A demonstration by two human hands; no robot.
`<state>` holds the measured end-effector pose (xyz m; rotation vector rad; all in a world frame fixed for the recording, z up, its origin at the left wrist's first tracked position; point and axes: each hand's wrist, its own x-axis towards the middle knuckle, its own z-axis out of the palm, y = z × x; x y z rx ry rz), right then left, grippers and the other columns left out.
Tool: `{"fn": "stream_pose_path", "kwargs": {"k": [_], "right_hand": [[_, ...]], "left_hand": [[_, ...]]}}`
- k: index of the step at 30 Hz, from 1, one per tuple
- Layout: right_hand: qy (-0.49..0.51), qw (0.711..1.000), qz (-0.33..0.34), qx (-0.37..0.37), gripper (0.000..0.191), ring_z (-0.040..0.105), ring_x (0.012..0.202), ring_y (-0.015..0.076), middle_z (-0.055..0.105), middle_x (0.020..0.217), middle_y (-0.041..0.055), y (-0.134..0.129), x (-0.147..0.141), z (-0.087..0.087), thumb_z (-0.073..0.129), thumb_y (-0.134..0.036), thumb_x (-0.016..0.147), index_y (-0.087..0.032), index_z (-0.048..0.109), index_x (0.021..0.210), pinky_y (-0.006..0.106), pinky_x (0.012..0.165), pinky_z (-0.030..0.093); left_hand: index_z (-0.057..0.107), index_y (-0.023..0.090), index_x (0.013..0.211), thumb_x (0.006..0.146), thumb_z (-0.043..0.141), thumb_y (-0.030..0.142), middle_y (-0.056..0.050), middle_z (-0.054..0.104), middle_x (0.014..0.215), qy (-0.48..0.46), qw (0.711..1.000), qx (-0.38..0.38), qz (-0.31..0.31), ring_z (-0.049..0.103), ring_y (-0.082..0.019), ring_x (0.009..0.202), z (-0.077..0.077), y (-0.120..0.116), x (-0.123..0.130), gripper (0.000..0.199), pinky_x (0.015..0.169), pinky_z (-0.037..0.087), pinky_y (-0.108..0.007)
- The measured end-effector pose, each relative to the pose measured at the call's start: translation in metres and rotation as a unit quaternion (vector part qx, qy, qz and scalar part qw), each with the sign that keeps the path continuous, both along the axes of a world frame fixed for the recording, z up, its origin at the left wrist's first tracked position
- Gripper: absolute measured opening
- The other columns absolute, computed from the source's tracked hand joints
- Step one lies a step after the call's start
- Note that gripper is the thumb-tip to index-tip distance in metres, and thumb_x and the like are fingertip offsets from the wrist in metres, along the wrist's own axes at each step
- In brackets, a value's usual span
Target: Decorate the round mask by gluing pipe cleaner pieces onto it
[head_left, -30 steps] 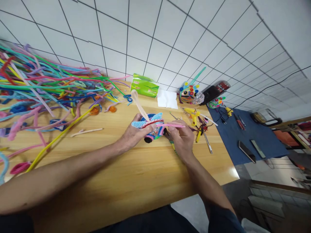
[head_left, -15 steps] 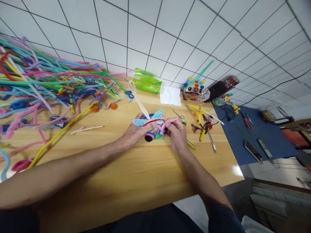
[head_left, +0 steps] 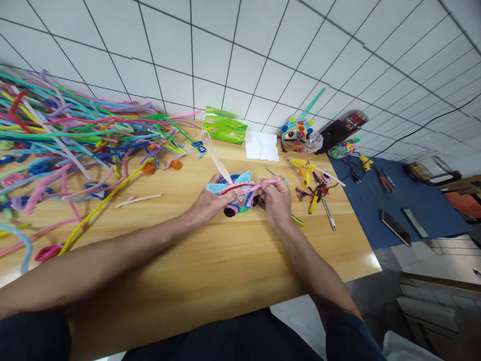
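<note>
Over the wooden table I hold a colourful pipe-cleaner animal head (head_left: 240,201) with light blue ears, a red and pink band and round black eyes. My left hand (head_left: 213,203) is closed around its left side, the thumb lying along the front. A beige pipe-cleaner loop (head_left: 218,159) sticks up from its top. Between the thumb and fingers of my right hand (head_left: 277,199) is pinched a pink pipe cleaner (head_left: 263,185), which runs across the front of the head to my left thumb. The fingers behind the head are hidden.
A big heap of pipe cleaners (head_left: 93,128) covers the left side. Behind stand a green packet (head_left: 224,126), white paper (head_left: 262,146) and a finished-looking decorated head (head_left: 296,135). To the right lie a yellow glue gun (head_left: 305,170), a pen (head_left: 329,215) and a phone (head_left: 395,228) on blue cloth.
My right hand has shifted slightly right, drawing the pink pipe cleaner from a curl near the right eye to a straighter line. My left hand keeps its hold on the head.
</note>
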<state>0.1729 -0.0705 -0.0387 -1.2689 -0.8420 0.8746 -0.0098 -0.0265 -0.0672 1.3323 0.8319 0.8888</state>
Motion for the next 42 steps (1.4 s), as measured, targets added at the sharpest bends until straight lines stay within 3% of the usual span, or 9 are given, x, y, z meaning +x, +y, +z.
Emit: {"fn": "stream_pose_path", "kwargs": {"k": [10, 15, 19, 22, 26, 30, 32, 38, 42], "right_hand": [[0.090, 0.995, -0.028, 0.038, 0.020, 0.052, 0.054, 0.0085, 0.065, 0.067, -0.0050, -0.006, -0.011, -0.007, 0.074, -0.028, 0.068, -0.023, 0.055, 0.072, 0.022, 0.052, 0.043], [0.086, 0.988, -0.080, 0.103, 0.030, 0.055, 0.056, 0.0081, 0.062, 0.069, -0.0071, 0.009, 0.032, 0.003, 0.077, -0.029, 0.071, -0.024, 0.048, 0.077, 0.021, 0.052, 0.044], [-0.086, 0.994, -0.059, 0.045, 0.027, 0.053, 0.053, 0.0095, 0.065, 0.069, -0.0059, 0.023, 0.076, 0.007, 0.077, -0.035, 0.076, -0.024, 0.052, 0.078, 0.023, 0.051, 0.042], [-0.231, 0.970, -0.074, -0.007, 0.025, 0.054, 0.058, 0.0120, 0.060, 0.063, -0.0060, 0.023, 0.077, 0.003, 0.077, -0.034, 0.078, -0.023, 0.055, 0.072, 0.026, 0.057, 0.043], [-0.355, 0.928, -0.054, 0.104, 0.010, 0.062, 0.075, 0.0163, 0.069, 0.081, -0.0008, 0.002, 0.046, 0.003, 0.063, -0.030, 0.093, -0.022, 0.067, 0.088, 0.031, 0.071, 0.051], [-0.502, 0.831, 0.058, 0.230, 0.008, 0.069, 0.095, 0.0208, 0.076, 0.100, 0.0044, -0.018, 0.022, 0.010, 0.066, -0.022, 0.097, -0.025, 0.072, 0.103, 0.037, 0.084, 0.056], [-0.533, 0.803, 0.085, 0.252, 0.014, 0.071, 0.100, 0.0228, 0.077, 0.103, 0.0060, -0.021, 0.018, 0.011, 0.066, -0.019, 0.098, -0.025, 0.072, 0.109, 0.040, 0.089, 0.057], [-0.529, 0.809, 0.109, 0.234, 0.015, 0.070, 0.088, 0.0210, 0.073, 0.092, 0.0046, -0.021, 0.012, 0.005, 0.063, -0.013, 0.098, -0.024, 0.071, 0.104, 0.037, 0.080, 0.057], [-0.520, 0.814, 0.115, 0.232, 0.016, 0.070, 0.082, 0.0188, 0.072, 0.086, 0.0025, -0.022, 0.010, 0.007, 0.060, -0.011, 0.098, -0.024, 0.071, 0.100, 0.033, 0.075, 0.055]], "left_hand": [[0.057, 0.021, 0.132, 0.080, 0.083, 0.051, -0.011, 0.075, 0.123, -0.039, 0.996, 0.069, 0.034, 0.072, -0.027, 0.113, -0.016, -0.002, 0.004, 0.065, 0.100, 0.062, -0.043], [0.058, 0.020, 0.127, 0.076, 0.084, 0.055, -0.012, 0.073, 0.125, -0.053, 0.996, 0.055, 0.035, 0.070, -0.029, 0.117, -0.017, 0.005, 0.006, 0.067, 0.103, 0.059, -0.045], [0.060, 0.018, 0.120, 0.077, 0.082, 0.062, -0.013, 0.070, 0.126, -0.058, 0.997, 0.039, 0.027, 0.069, -0.030, 0.118, -0.018, 0.009, 0.006, 0.065, 0.108, 0.055, -0.048], [0.061, 0.018, 0.119, 0.078, 0.081, 0.062, -0.012, 0.069, 0.127, -0.067, 0.996, 0.041, 0.033, 0.068, -0.029, 0.118, -0.019, 0.010, 0.005, 0.064, 0.106, 0.056, -0.048], [0.060, 0.018, 0.117, 0.079, 0.082, 0.057, -0.010, 0.070, 0.122, -0.055, 0.996, 0.046, 0.047, 0.069, -0.027, 0.112, -0.017, 0.010, 0.005, 0.058, 0.103, 0.056, -0.045], [0.061, 0.017, 0.116, 0.077, 0.085, 0.058, -0.010, 0.074, 0.117, -0.049, 0.999, 0.018, 0.004, 0.071, -0.027, 0.106, -0.008, 0.013, 0.003, 0.062, 0.099, 0.056, -0.043], [0.063, 0.017, 0.117, 0.074, 0.087, 0.061, -0.010, 0.075, 0.115, -0.039, 0.999, 0.000, -0.025, 0.071, -0.027, 0.105, -0.002, 0.015, 0.001, 0.066, 0.096, 0.056, -0.042], [0.072, 0.016, 0.104, 0.078, 0.083, 0.067, -0.006, 0.076, 0.099, 0.012, 0.994, 0.001, -0.108, 0.070, -0.023, 0.092, 0.021, 0.017, -0.008, 0.058, 0.085, 0.054, -0.035], [0.076, 0.016, 0.110, 0.092, 0.067, 0.072, -0.009, 0.078, 0.109, 0.009, 0.985, -0.006, -0.170, 0.072, -0.025, 0.101, 0.029, 0.023, -0.016, 0.059, 0.089, 0.055, -0.035]]}}
